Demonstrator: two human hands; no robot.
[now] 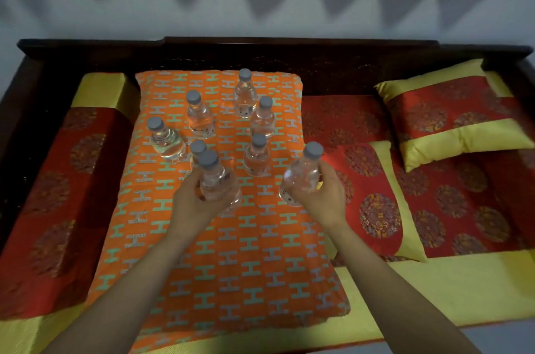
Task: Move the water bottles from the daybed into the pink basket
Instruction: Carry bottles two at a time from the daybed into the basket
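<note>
Several clear water bottles with grey caps stand on an orange patterned cushion (237,261) on the daybed (434,281). My left hand (194,200) grips one bottle (215,180) round its body, lifted just above the cushion. My right hand (324,194) grips another bottle (304,177), tilted a little to the right. Behind them stand more bottles: one at the far back (245,93), one at the left (166,141), others between. One bottle (197,151) is partly hidden behind the bottle in my left hand. The pink basket is out of view.
A dark wooden frame (231,49) rims the daybed at the back and sides. A red and yellow bolster (72,180) lies at the left. Two red and yellow pillows (451,116) (373,203) lie at the right. A pale wall rises behind.
</note>
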